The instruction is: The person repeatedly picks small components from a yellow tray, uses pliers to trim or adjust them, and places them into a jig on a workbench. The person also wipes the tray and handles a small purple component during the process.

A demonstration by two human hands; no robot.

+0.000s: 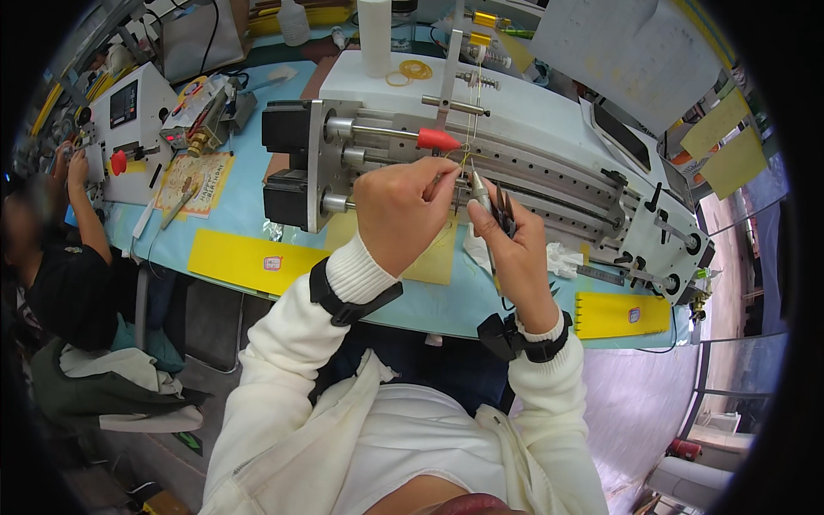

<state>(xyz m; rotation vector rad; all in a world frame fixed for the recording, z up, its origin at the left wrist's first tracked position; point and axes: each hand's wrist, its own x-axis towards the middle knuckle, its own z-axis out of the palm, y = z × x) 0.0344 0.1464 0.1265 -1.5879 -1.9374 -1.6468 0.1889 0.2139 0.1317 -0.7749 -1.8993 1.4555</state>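
The left hand (396,206) is curled with thumb and forefinger pinched together beside the yellow thread (466,156) (the fingertips are too small here to tell whether a strand lies between them). The right hand (519,249) grips a silver pen-shaped tool (480,190), its tip pointing up near the thread; dark pointed prongs (507,213) also show among its fingers.

The thread stretches upward from between the hands, over a metal machine with long rods, toward the machine's far side. A red cone (438,139) caps one rod, just beyond the left hand. Black motor blocks (287,126) sit at the machine's left end. Crumpled white tissue (562,259) lies right of the right hand, and a long yellow strip (227,255) lies along the near edge of the blue tabletop (403,314).
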